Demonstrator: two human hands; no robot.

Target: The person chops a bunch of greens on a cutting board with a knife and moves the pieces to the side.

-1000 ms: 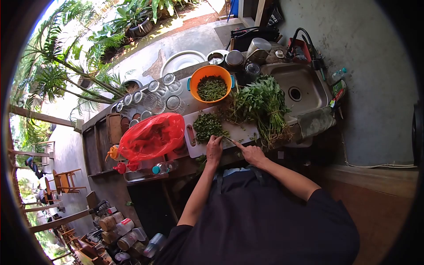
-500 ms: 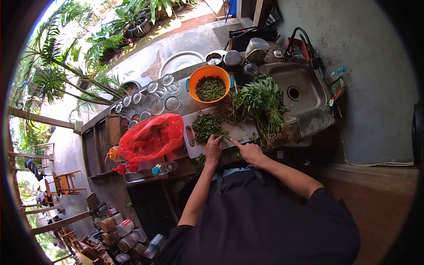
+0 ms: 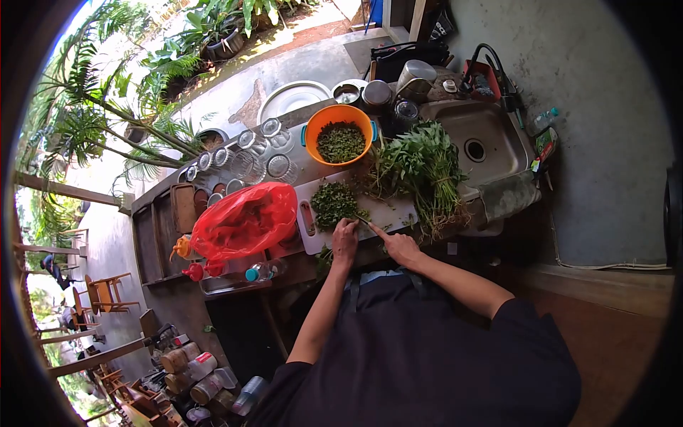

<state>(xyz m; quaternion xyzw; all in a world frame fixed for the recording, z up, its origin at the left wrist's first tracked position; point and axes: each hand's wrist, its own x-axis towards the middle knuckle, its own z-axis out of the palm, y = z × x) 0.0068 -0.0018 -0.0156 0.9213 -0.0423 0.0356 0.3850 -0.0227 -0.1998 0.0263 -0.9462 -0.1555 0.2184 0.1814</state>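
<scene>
At the near edge of a white cutting board (image 3: 393, 211), my left hand (image 3: 346, 240) is closed on some leafy greens, its fingers curled. My right hand (image 3: 402, 247) grips a knife (image 3: 368, 223), whose handle is mostly inside the fist and whose blade points toward my left fingers. Just beyond the left hand lies a pile of chopped greens (image 3: 334, 205) on the board. A large bunch of uncut leafy greens (image 3: 427, 160), roots still on, rests across the board's right side. Behind the board stands an orange basin (image 3: 318, 151) with blue handles, holding chopped greens.
A red plastic bag (image 3: 245, 220) sits left of the board, with a clear bottle (image 3: 265, 270) in front of it. Several glass jars (image 3: 281, 167) stand behind the bag. To the right is a metal sink (image 3: 501, 160) with a black faucet (image 3: 506, 96). Lidded containers (image 3: 376, 94) line the back.
</scene>
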